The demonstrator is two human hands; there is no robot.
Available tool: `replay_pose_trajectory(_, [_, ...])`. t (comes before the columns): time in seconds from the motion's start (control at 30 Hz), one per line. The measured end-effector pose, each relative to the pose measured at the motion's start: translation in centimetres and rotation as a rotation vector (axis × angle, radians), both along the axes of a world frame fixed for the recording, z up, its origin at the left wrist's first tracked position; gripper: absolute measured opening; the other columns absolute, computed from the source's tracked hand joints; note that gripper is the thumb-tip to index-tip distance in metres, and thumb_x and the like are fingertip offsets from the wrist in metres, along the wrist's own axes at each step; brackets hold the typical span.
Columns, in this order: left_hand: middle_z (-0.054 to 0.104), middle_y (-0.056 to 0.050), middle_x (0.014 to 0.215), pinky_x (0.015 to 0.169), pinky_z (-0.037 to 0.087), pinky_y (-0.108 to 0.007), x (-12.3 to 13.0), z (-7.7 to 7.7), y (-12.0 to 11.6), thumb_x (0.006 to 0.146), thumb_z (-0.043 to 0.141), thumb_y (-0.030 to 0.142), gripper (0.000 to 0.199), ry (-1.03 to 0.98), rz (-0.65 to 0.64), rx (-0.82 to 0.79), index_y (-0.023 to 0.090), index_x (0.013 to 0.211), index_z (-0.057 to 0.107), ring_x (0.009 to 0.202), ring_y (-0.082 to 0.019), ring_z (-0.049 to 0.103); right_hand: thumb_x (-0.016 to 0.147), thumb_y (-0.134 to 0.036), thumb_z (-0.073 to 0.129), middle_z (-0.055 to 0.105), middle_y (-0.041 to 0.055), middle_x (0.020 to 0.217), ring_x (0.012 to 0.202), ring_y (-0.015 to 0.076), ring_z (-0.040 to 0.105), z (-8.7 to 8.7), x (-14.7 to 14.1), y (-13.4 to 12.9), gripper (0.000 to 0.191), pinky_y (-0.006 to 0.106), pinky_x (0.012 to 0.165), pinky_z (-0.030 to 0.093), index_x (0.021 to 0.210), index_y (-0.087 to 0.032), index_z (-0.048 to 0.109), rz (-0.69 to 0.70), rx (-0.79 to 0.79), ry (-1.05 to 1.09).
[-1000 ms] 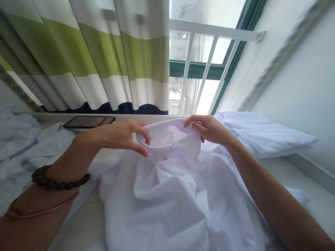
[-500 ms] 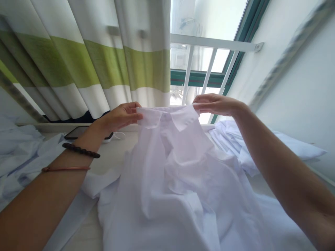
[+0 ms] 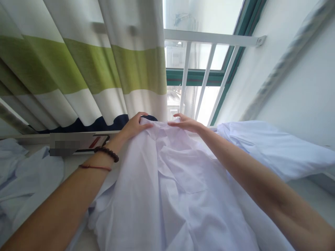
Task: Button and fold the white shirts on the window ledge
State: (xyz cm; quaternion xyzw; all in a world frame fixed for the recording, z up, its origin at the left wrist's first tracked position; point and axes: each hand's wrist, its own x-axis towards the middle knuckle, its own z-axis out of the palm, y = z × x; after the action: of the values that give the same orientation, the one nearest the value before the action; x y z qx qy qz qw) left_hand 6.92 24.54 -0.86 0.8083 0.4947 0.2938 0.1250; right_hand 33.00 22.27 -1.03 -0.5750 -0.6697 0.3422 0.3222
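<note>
Holding white shirt on pale surface, mid-view, with top end farthest off and body running back toward camera. Rumpled, with long folds down the front. Pinching top edge near its left corner with left hand, with thumb on the near face and fingers behind. Pinching same edge farther right with right hand, with thumb in front and fingers beyond. So gripping shirt on both sides, with a short run of edge between. Wearing dark beads at left wrist, red cord just above. Behind left wrist, seeing phone, lying flat, partly pixelated. Farther left, seeing rumpled white cloth. Off to the right, past right forearm, seeing white bundle near wall. At back, seeing white-green curtain on left, white rail and teal-framed window on right.
</note>
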Motion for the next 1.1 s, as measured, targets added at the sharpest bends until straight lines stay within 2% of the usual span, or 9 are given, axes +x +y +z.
replay_pose_trajectory(0.07, [0.064, -0.003, 0.092, 0.074, 0.047, -0.026, -0.1, -0.4, 0.4, 0.08, 0.061, 0.051, 0.057, 0.013, 0.012, -0.011, 0.018, 0.125, 0.051, 0.079, -0.016, 0.057, 0.064, -0.047, 0.078, 0.062, 0.0095, 0.109, 0.089, 0.0222, 0.061, -0.2, 0.1, 0.4, 0.087, 0.032, 0.074, 0.051, 0.136, -0.019, 0.04, 0.041, 0.082, -0.108])
replay_pose_trajectory(0.27, [0.06, -0.01, 0.109, 0.089, 0.043, -0.036, 0.9, -1.1, 1.2, 0.09, 0.047, 0.052, 0.059, 0.097, 0.09, 0.07, 0.015, 0.134, 0.04, 0.097, -0.024, 0.056, 0.078, -0.035, 0.068, 0.056, 0.0136, 0.12, 0.109, 0.0262, 0.055, -2.5, -1.3, 2.1, 0.057, 0.039, 0.091, 0.044, 0.127, -0.015, 0.045, -0.127, 0.404, -0.257])
replay_pose_trajectory(0.4, [0.04, -0.017, 0.141, 0.104, 0.029, -0.048, 2.1, -2.8, 0.3, 0.093, 0.043, 0.045, 0.059, 0.197, 0.132, 0.182, 0.016, 0.143, 0.032, 0.126, -0.035, 0.038, 0.089, -0.037, 0.052, 0.039, 0.0229, 0.14, 0.127, 0.0307, 0.043, -4.3, -1.9, 1.2, 0.062, 0.042, 0.1, 0.038, 0.141, -0.009, 0.033, -0.172, 0.452, -0.435])
replay_pose_trajectory(0.6, [0.021, -0.021, 0.155, 0.116, 0.014, -0.045, 2.2, -6.0, -1.2, 0.097, 0.027, 0.044, 0.067, 0.391, 0.156, 0.154, 0.003, 0.148, 0.017, 0.143, -0.032, 0.017, 0.097, -0.045, 0.031, 0.033, 0.0212, 0.15, 0.138, 0.0294, 0.031, -6.6, -1.8, -0.1, 0.067, 0.042, 0.112, 0.024, 0.148, -0.003, 0.02, -0.212, 0.333, -0.583])
replay_pose_trajectory(0.77, [0.016, -0.015, 0.158, 0.118, 0.005, -0.044, 1.8, -7.3, -1.3, 0.095, 0.03, 0.045, 0.067, 0.367, 0.13, 0.141, 0.008, 0.15, 0.02, 0.146, -0.029, 0.011, 0.097, -0.044, 0.031, 0.029, 0.0165, 0.154, 0.142, 0.0302, 0.024, -7.8, -2.0, 0.1, 0.064, 0.044, 0.114, 0.015, 0.15, -0.007, 0.023, -0.221, 0.356, -0.692])
replay_pose_trajectory(0.83, [0.017, -0.019, 0.157, 0.117, 0.011, -0.044, 1.7, -6.8, -0.8, 0.095, 0.029, 0.046, 0.07, 0.274, 0.153, 0.086, 0.004, 0.15, 0.016, 0.144, -0.03, 0.018, 0.098, -0.048, 0.026, 0.042, 0.0205, 0.145, 0.135, 0.0322, 0.036, -6.9, -1.7, 0.3, 0.067, 0.047, 0.111, 0.021, 0.149, -0.006, 0.024, -0.219, 0.286, -0.626])
replay_pose_trajectory(0.93, [0.04, -0.028, 0.144, 0.108, 0.03, -0.046, 1.3, -5.4, 0.5, 0.094, 0.037, 0.044, 0.071, 0.182, 0.211, 0.007, -0.001, 0.146, 0.024, 0.132, -0.036, 0.041, 0.094, -0.051, 0.038, 0.061, 0.021, 0.124, 0.118, 0.0326, 0.055, -5.0, -0.8, 1.3, 0.07, 0.046, 0.1, 0.036, 0.149, -0.009, 0.027, -0.205, 0.157, -0.454])
replay_pose_trajectory(1.03, [0.063, -0.022, 0.122, 0.093, 0.044, -0.041, 0.7, -4.2, 2.0, 0.09, 0.048, 0.039, 0.054, 0.132, 0.211, -0.055, 0.006, 0.132, 0.05, 0.111, -0.033, 0.059, 0.084, -0.037, 0.061, 0.067, 0.0111, 0.114, 0.104, 0.0237, 0.061, -4.1, 0.0, 2.5, 0.06, 0.033, 0.09, 0.045, 0.139, -0.019, 0.047, -0.147, 0.18, -0.324])
replay_pose_trajectory(1.1, [0.068, -0.016, 0.112, 0.086, 0.048, -0.034, 0.4, -3.9, 2.8, 0.09, 0.048, 0.039, 0.046, 0.088, 0.204, -0.075, 0.009, 0.125, 0.056, 0.102, -0.026, 0.064, 0.084, -0.034, 0.06, 0.069, 0.0064, 0.106, 0.097, 0.0188, 0.063, -4.3, 0.0, 3.3, 0.046, 0.029, 0.085, 0.046, 0.128, -0.022, 0.056, -0.167, 0.22, -0.292])
